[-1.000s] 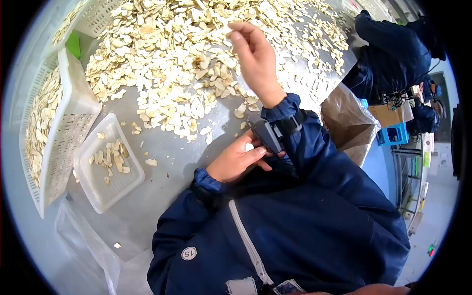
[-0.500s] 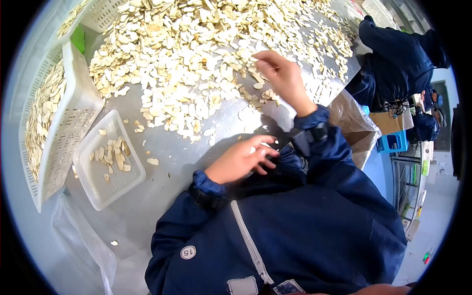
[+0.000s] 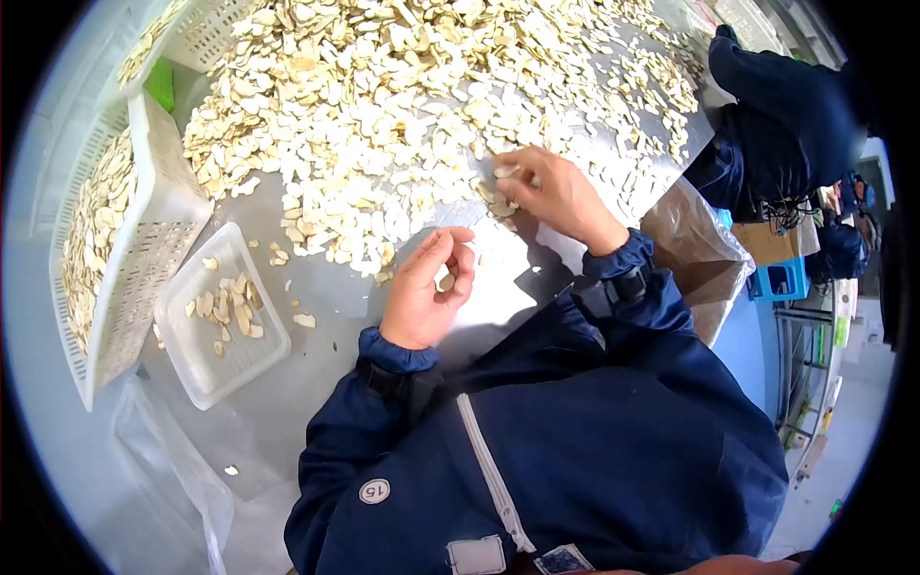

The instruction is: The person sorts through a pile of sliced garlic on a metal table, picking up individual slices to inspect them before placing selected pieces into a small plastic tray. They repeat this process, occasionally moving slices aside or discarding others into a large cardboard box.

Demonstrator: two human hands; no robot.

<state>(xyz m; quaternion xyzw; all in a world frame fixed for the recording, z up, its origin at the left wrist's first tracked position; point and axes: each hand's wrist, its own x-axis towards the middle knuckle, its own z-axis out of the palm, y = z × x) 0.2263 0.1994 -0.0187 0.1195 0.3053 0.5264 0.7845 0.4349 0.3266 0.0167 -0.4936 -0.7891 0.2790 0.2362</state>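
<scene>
Pale flat slices [image 3: 383,115] lie in a broad heap over the metal table [image 3: 316,422]. My right hand [image 3: 551,192] is at the heap's near edge, with thumb and fingertips pinched on a pale slice [image 3: 505,172]. Left of it, my left hand [image 3: 428,287] is raised just below the slices, fingers curled, with a small pale slice [image 3: 447,282] showing between palm and fingers. A shallow white tray [image 3: 184,369] at the left holds several darker slices [image 3: 230,309].
A white perforated basket [image 3: 144,268] full of slices stands at the far left, beside a green object [image 3: 161,84]. Clear plastic [image 3: 177,460] lies below it. To the right are a lined box [image 3: 685,249], a blue crate [image 3: 781,280] and a person in dark clothing [image 3: 791,115].
My left hand has moved left and up, and its spread fingers have curled in. My right hand has come down toward me and now pinches a slice. The view has shifted slightly.
</scene>
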